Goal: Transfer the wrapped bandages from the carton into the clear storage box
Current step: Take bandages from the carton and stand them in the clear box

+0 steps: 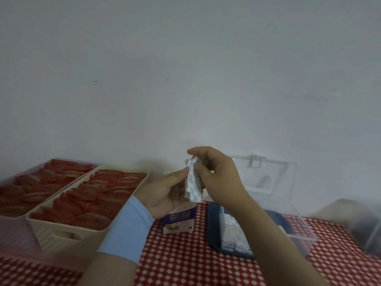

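My left hand [165,193] grips a small white-and-purple carton [181,220], held above the red checked tablecloth. My right hand [214,172] pinches the top of a bunch of white wrapped bandages [193,182] that sticks up out of the carton's open top. To the right stands the clear storage box [296,228] with a dark blue base and its clear lid [268,174] raised at the back. Several white wrapped bandages [233,234] lie inside the box, partly hidden by my right forearm.
Two trays of red packets stand at the left: a beige basket [61,236] and a pinkish tray [12,219] behind it. A blurred clear container [367,226] sits at the far right. A white wall rises behind the table [185,265].
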`<state>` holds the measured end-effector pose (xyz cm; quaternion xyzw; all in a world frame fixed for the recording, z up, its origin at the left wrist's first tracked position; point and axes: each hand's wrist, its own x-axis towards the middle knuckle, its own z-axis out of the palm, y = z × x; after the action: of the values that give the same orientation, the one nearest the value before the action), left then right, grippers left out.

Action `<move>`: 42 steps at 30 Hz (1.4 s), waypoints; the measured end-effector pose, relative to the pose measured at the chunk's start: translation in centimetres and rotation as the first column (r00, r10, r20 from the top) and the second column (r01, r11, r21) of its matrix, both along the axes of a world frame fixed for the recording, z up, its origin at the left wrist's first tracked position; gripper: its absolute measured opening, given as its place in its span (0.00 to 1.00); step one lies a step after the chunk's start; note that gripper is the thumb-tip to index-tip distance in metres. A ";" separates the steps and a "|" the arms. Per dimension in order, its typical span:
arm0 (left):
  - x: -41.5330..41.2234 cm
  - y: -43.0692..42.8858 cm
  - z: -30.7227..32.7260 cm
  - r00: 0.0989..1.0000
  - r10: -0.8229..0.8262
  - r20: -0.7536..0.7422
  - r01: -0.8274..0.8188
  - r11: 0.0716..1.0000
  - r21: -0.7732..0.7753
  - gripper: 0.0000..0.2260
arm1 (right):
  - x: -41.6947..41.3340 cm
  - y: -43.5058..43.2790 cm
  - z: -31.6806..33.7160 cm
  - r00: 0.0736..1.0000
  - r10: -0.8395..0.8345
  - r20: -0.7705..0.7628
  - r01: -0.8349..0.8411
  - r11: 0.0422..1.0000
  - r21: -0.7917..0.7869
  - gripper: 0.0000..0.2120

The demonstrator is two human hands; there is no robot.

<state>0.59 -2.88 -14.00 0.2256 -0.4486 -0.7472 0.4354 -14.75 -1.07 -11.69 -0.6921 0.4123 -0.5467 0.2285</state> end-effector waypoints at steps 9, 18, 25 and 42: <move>-3.0 1.5 0.0 0.996 0.024 -0.081 -0.010 0.986 0.166 0.14 | -4.3 2.7 0.0 0.955 0.043 -0.293 -0.023 0.997 0.073 0.16; -5.6 3.7 -0.4 0.994 0.025 -0.109 -0.013 0.994 0.106 0.13 | -6.0 4.3 0.3 0.891 0.058 -0.450 -0.054 0.998 0.021 0.23; -7.3 4.7 -0.2 0.995 0.011 -0.101 -0.005 0.999 0.051 0.13 | -7.8 5.7 1.1 0.898 0.098 -0.430 -0.063 0.994 0.094 0.24; -9.7 6.2 1.5 0.996 -0.075 0.057 0.075 0.997 -0.007 0.18 | -12.4 6.3 3.4 0.928 0.144 -0.345 -0.050 0.962 0.267 0.26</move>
<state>-9.14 3.37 -12.45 0.2276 -0.4722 -0.7544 0.3952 -27.11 5.23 -8.32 -0.7654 0.4785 -0.3410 0.2625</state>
